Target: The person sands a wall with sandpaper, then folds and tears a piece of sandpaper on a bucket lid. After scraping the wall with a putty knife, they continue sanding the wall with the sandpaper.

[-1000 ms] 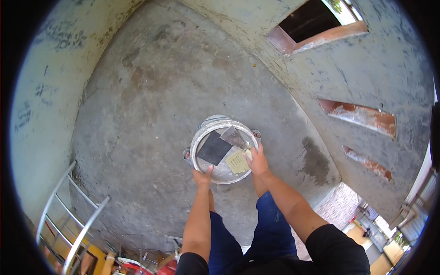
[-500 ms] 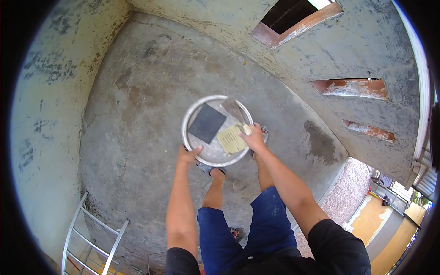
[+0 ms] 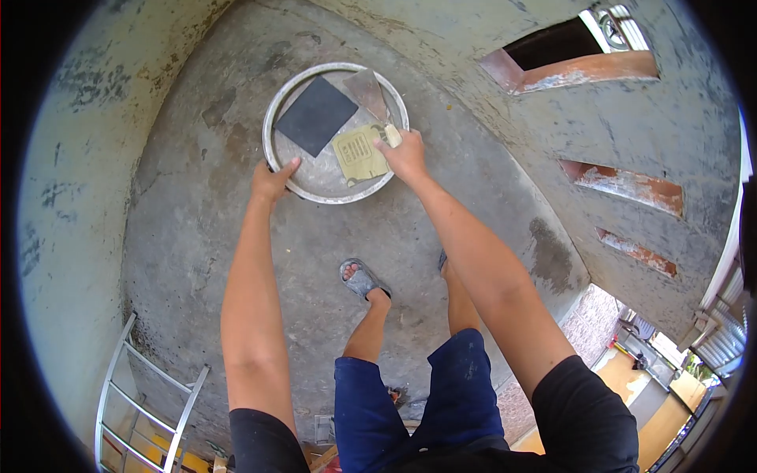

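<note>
Both of my hands grip a round metal tray [image 3: 269, 132] held out in front of me above the floor. My left hand [image 3: 272, 180] is closed on its lower left rim, thumb over the edge. On the right rim, my right hand [image 3: 407, 156] is closed, its thumb reaching inside near the pale handle of a putty knife [image 3: 367, 93]. The blade of the knife lies toward the tray's upper right. A dark square sheet [image 3: 317, 116], like sandpaper, rests at the upper left. Beside my right thumb lies a yellowish sheet with printing [image 3: 359, 154], which looks like the back of sandpaper.
A metal ladder [image 3: 142, 402] leans at the lower left near the wall [image 3: 75, 221]. The right wall has several recessed openings [image 3: 623, 188]. Stained concrete floor [image 3: 213, 229] surrounds my feet in sandals [image 3: 363, 277]. A doorway lies at the lower right.
The tray has moved forward and to the left, away from my legs, with both hands still on its rim. My arms are more stretched out.
</note>
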### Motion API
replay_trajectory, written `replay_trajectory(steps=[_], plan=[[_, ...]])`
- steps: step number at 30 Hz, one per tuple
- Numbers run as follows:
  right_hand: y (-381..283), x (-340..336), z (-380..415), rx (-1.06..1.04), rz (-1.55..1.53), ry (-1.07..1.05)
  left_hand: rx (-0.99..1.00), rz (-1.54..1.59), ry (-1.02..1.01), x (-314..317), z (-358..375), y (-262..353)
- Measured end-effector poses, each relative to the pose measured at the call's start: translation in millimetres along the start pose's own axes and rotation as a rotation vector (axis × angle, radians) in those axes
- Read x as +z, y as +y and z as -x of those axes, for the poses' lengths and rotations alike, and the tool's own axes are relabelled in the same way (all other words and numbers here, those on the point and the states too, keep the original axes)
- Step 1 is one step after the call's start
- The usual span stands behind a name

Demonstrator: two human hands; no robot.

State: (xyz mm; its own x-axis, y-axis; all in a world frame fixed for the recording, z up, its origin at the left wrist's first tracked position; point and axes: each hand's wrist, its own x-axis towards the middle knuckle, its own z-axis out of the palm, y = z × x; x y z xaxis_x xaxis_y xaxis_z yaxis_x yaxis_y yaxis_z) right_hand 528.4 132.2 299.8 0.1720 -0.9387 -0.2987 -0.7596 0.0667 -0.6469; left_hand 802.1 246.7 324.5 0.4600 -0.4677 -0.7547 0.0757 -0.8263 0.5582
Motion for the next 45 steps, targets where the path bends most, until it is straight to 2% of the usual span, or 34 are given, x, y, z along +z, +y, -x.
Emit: replay_trajectory(steps=[1,3,4,5,6,8,9,20,22,29,36,40,41,43,45], plan=[[-5,8,-2,0.002,0.008,-0.012,0.017,0.044,-0.027,-4,-9,0],[-18,26,-5,-0.075,0.045,0.165,0.021,0.095,-0.052,-5,-37,-11],[-23,34,-7,-0.078,0.046,0.154,0.053,-0.002,0.033,-1,-64,-30],[-28,42,-6,-0.137,0.11,0.277,0.084,-0.105,0.115,-3,-80,-41],[-37,50,-8,-0.203,0.17,0.405,0.082,-0.104,0.124,-6,-78,-32],[-41,53,-8,-0.179,0.19,0.413,0.054,-0.381,0.275,2,-53,-10],[-42,52,-9,-0.157,0.22,0.427,0.007,-0.38,0.273,4,-47,-3],[-49,39,-11,-0.099,0.203,0.273,-0.075,-0.356,0.249,4,-39,18],[-49,35,-8,-0.083,0.204,0.233,-0.147,-0.306,0.193,3,-37,16],[-55,32,-19,-0.054,0.187,0.139,-0.211,-0.334,0.242,5,-30,31],[-56,30,-19,-0.041,0.17,0.122,-0.195,-0.306,0.23,2,-32,27],[-54,33,-14,-0.04,0.175,0.197,-0.127,-0.265,0.173,-2,-35,18],[-54,31,-10,0.005,0.099,0.154,-0.122,-0.279,0.163,-6,-30,11],[-61,25,-24,0.033,0.018,0.143,-0.067,-0.073,0.094,-8,-39,7],[-67,20,-22,0.069,-0.061,0.155,-0.035,-0.094,0.056,-12,-54,6]])
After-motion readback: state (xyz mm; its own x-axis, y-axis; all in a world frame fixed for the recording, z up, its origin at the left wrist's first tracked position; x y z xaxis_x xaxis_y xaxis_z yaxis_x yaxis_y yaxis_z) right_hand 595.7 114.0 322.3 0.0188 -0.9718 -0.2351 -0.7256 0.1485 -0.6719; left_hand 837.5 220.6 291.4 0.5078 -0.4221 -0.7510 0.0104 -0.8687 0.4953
